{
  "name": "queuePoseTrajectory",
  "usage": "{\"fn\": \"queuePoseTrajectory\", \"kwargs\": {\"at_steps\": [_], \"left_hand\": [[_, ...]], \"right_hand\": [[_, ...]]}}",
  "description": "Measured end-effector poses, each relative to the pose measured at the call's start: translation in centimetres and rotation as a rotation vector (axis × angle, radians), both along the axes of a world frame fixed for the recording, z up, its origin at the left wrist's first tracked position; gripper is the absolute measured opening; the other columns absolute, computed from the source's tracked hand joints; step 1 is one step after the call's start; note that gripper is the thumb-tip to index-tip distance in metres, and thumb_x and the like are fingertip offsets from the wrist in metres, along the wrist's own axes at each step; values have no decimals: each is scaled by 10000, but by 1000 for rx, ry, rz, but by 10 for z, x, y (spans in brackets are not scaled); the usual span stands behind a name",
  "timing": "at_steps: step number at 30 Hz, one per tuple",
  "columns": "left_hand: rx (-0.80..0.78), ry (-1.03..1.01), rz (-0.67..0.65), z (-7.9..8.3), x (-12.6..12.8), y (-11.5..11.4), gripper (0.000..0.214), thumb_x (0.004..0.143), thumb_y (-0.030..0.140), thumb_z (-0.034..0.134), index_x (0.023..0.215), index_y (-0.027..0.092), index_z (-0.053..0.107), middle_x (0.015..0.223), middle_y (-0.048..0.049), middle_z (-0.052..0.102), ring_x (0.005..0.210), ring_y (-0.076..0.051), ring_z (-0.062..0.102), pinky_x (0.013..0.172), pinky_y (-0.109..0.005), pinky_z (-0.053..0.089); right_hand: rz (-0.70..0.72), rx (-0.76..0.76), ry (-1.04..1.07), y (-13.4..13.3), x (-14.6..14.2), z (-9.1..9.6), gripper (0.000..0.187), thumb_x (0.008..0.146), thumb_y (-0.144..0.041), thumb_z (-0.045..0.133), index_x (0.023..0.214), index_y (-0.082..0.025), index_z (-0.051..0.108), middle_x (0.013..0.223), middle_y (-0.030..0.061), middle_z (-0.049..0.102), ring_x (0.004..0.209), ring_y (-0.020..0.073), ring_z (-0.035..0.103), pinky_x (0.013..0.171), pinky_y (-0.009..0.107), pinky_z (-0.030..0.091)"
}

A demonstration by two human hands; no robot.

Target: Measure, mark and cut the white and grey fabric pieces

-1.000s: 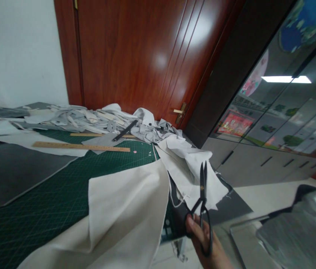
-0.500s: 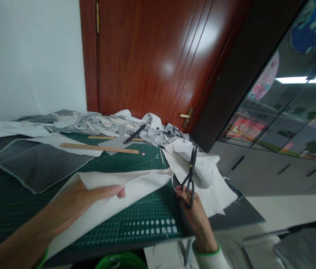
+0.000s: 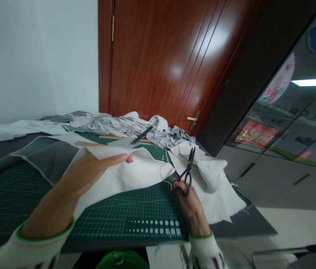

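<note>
My left hand (image 3: pixel 90 172) grips the edge of a large cream cloth (image 3: pixel 135 173), thumb on top, and holds it lifted above the green cutting mat (image 3: pixel 135 213). My right hand (image 3: pixel 187 196) is closed around the loops of black scissors (image 3: pixel 188 170), whose shut blades point up and away. The scissors hover just right of the cloth's right corner. More white cloth (image 3: pixel 216 186) lies bunched past the right hand.
A heap of grey and white scraps (image 3: pixel 124 125) lies at the table's far edge with a black ruler (image 3: pixel 141 135) and a wooden ruler (image 3: pixel 90 143). Grey fabric (image 3: pixel 45 157) covers the left. A red door (image 3: pixel 169 63) stands behind; a green basket (image 3: pixel 121 259) below.
My left hand came into view and lifted the cream cloth up and away across the mat. My right hand carried the scissors up and left over the mat's edge.
</note>
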State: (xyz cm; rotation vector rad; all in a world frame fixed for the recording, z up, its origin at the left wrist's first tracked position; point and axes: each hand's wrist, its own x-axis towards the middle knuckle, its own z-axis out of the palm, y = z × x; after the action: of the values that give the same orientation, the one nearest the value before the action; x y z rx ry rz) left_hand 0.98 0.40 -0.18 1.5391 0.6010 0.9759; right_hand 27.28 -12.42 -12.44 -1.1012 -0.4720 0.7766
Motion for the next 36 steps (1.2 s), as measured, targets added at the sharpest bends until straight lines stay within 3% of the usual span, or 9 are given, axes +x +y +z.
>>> {"fn": "queuePoseTrajectory", "kwargs": {"at_steps": [7, 12, 17, 21, 25, 28, 31, 36], "left_hand": [[-14, -188, -333, 34, 39, 27, 82, 746, 267, 790, 773, 191, 801, 902, -23, 786, 933, -216, 669, 865, -314, 504], [96, -274, -414, 68, 77, 50, 96, 727, 240, 795, 740, 145, 788, 836, -42, 755, 906, -199, 642, 936, -327, 456], [145, -250, -564, 97, 108, 48, 106, 703, 238, 804, 703, 136, 776, 793, -48, 734, 843, -200, 653, 931, -367, 469], [239, -276, -657, 114, 110, 42, 82, 731, 222, 775, 724, 141, 781, 813, -40, 734, 839, -187, 649, 895, -344, 492], [323, -318, -651, 129, 97, 40, 92, 738, 224, 781, 708, 137, 776, 803, -28, 726, 917, -186, 645, 984, -333, 465], [354, -343, -629, 134, 91, 41, 74, 769, 192, 744, 727, 146, 784, 814, -16, 725, 927, -174, 649, 1005, -328, 452], [353, -363, -620, 130, 89, 42, 100, 786, 163, 703, 735, 161, 789, 805, -1, 724, 898, -157, 658, 988, -320, 455], [241, -296, -637, 117, 90, 36, 79, 765, 195, 745, 725, 139, 782, 793, -36, 737, 830, -204, 681, 924, -399, 499]], "right_hand": [[76, 168, -28, 14, 17, 26, 201, 511, -319, 861, 599, -230, 704, 692, -35, 625, 701, 141, 544, 823, 352, 511], [52, 190, -90, 31, 36, 45, 209, 507, -306, 882, 580, -238, 699, 617, -26, 606, 665, 157, 528, 723, 328, 482], [33, 249, -190, 48, 30, 69, 229, 562, -345, 851, 746, -240, 764, 720, -41, 649, 758, 149, 562, 791, 296, 464], [98, 209, -277, 47, 21, 90, 303, 543, -275, 853, 833, -220, 783, 800, -24, 696, 785, 149, 574, 770, 276, 452], [203, 121, -326, 35, 9, 88, 198, 553, -276, 848, 716, -207, 759, 682, -16, 651, 676, 153, 538, 648, 282, 433], [233, 78, -351, 32, -6, 75, 217, 570, -326, 845, 714, -193, 752, 637, -19, 612, 633, 149, 514, 613, 286, 412], [158, 70, -366, 35, -21, 69, 270, 590, -411, 839, 679, -194, 705, 620, -30, 580, 623, 141, 485, 615, 289, 392], [-10, 78, -430, 41, -43, 84, 373, 630, -540, 779, 693, -207, 621, 610, -41, 546, 615, 140, 461, 611, 291, 385]]}}
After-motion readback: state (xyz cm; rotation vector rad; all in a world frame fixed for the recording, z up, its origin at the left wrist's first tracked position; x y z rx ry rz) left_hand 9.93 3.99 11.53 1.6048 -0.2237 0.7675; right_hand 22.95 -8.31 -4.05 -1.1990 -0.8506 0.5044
